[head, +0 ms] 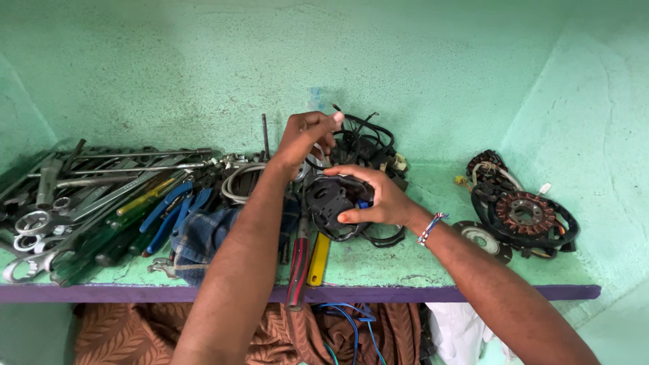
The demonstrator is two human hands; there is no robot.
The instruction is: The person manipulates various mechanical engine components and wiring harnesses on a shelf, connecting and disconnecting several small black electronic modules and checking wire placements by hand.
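My right hand (378,196) grips a black round plastic part (331,203) with wires hanging from it, just above the green shelf (405,260). My left hand (304,135) is raised behind it, fingers pinched around a thin black wire or small tool that sticks up near the fingertips (336,108); what it pinches is too small to name. A tangle of black cables with connectors (368,145) lies behind both hands. Two screwdrivers lie under the hands, one with a red and black handle (297,267), one with a yellow handle (318,260).
Many spanners and wrenches (47,209), blue-handled pliers (172,209) and a checked cloth (199,236) fill the shelf's left side. Copper-wound stator coils (524,213) and a metal disc (481,238) sit at right. Brown patterned fabric (223,334) and blue wires (351,328) hang below the purple edge.
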